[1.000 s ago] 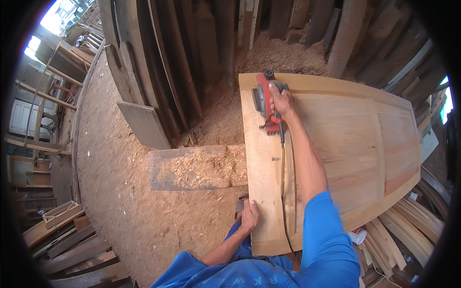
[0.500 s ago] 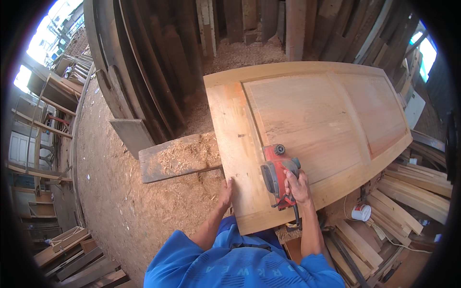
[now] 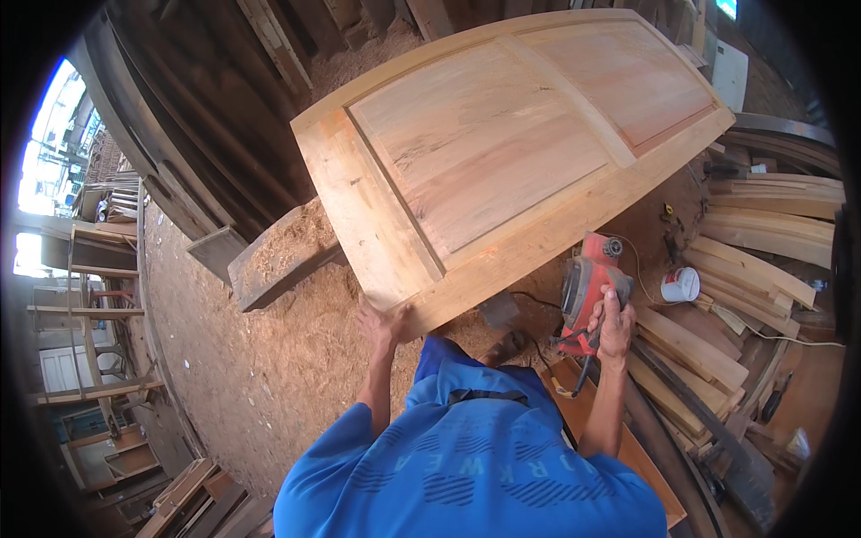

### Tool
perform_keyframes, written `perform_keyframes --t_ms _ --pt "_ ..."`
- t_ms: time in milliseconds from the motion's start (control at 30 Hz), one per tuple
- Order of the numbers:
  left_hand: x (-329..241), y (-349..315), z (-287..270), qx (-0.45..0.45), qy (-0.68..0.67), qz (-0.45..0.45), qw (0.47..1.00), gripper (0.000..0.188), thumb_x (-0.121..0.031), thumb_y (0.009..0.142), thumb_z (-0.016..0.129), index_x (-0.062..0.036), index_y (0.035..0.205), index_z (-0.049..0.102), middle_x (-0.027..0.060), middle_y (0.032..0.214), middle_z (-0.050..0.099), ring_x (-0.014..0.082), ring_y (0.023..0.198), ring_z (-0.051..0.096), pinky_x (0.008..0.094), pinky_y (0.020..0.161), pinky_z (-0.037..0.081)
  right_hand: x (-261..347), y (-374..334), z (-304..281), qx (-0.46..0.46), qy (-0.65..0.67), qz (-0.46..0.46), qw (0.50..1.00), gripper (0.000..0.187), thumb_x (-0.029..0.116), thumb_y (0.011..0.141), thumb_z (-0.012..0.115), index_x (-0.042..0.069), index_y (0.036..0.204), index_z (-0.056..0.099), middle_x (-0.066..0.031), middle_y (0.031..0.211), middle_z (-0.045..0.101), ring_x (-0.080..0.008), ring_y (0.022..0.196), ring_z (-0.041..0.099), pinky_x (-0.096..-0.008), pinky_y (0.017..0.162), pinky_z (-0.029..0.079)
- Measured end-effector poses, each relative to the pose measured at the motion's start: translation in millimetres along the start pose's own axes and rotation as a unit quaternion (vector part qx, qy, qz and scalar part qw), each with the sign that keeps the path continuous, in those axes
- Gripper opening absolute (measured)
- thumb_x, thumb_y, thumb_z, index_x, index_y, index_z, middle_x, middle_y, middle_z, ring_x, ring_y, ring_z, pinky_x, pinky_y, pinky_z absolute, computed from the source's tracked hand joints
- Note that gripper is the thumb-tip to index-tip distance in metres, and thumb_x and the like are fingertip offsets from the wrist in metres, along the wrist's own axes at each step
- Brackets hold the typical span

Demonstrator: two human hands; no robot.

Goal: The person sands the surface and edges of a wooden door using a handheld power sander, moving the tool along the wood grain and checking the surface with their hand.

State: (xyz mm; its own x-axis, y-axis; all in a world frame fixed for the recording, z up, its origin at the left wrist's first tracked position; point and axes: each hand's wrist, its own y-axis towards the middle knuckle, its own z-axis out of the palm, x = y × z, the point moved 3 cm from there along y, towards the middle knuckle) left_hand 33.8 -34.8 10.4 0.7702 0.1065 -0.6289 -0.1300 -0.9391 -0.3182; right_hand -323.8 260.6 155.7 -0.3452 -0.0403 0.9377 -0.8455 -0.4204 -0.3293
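Note:
A pale wooden panelled door (image 3: 493, 161) lies at a slant in front of me. My left hand (image 3: 381, 325) grips its near-left corner, with the thumb at the edge. Off the door's near edge, to the right, my right hand (image 3: 613, 327) is wrapped around the handle of a red and black electric planer (image 3: 587, 287). The planer is held clear of the door, and its dark cord hangs below it. Its underside is turned away from view.
A thick board (image 3: 282, 255) covered in shavings sticks out past the door's left end. Tall dark planks (image 3: 197, 99) lean at the back left. To the right are stacked timber strips (image 3: 762, 269) and a white bucket (image 3: 680, 285). Shavings cover the floor (image 3: 242, 386).
My right hand has lifted the planer off the door and carried it right, past the near edge. My left hand has moved onto the door's corner. The view has turned.

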Motion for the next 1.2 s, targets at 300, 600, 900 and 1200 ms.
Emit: perform_keyframes --t_ms 300,600,900,1200 --pt "-55 23 55 0.028 0.228 -0.102 0.968 0.139 -0.088 0.068 0.069 -0.0193 0.167 0.001 0.0282 0.169 -0.013 0.0617 0.149 -0.016 0.0693 0.123 -0.003 -21 -38 -114 -0.079 0.028 0.004 0.996 0.033 0.037 0.102 0.066 0.006 0.094 0.059 -0.0012 0.066 0.056 -0.0096 0.049 0.053 -0.0255 0.044 0.044" --pt "-61 25 69 -0.004 0.322 -0.045 0.946 0.119 -0.088 0.085 0.047 -0.0115 0.167 0.008 0.033 0.169 -0.004 0.0542 0.155 -0.004 0.0635 0.125 0.003 -8 -45 -162 -0.172 0.078 -0.001 0.982 0.032 0.037 0.103 0.065 0.006 0.097 0.06 -0.0015 0.065 0.055 -0.0098 0.048 0.053 -0.0263 0.044 0.044" --pt "-70 27 88 -0.024 0.333 -0.078 0.939 0.11 -0.082 0.09 0.045 -0.0114 0.167 0.012 0.0324 0.169 0.001 0.0533 0.156 0.003 0.0657 0.123 0.006 21 49 -174 -0.178 0.031 -0.012 0.984 0.04 0.042 0.101 0.066 0.004 0.113 0.06 -0.0013 0.069 0.055 -0.0103 0.048 0.052 -0.0263 0.043 0.044" --pt "-105 101 124 -0.146 0.419 -0.098 0.891 0.091 -0.068 0.101 0.035 -0.003 0.163 0.023 0.0353 0.165 0.018 0.0587 0.15 0.021 0.0735 0.116 0.022 73 152 -122 -0.112 0.037 -0.027 0.993 0.032 0.036 0.102 0.066 0.006 0.093 0.058 -0.002 0.066 0.056 -0.0104 0.049 0.054 -0.0263 0.044 0.044"
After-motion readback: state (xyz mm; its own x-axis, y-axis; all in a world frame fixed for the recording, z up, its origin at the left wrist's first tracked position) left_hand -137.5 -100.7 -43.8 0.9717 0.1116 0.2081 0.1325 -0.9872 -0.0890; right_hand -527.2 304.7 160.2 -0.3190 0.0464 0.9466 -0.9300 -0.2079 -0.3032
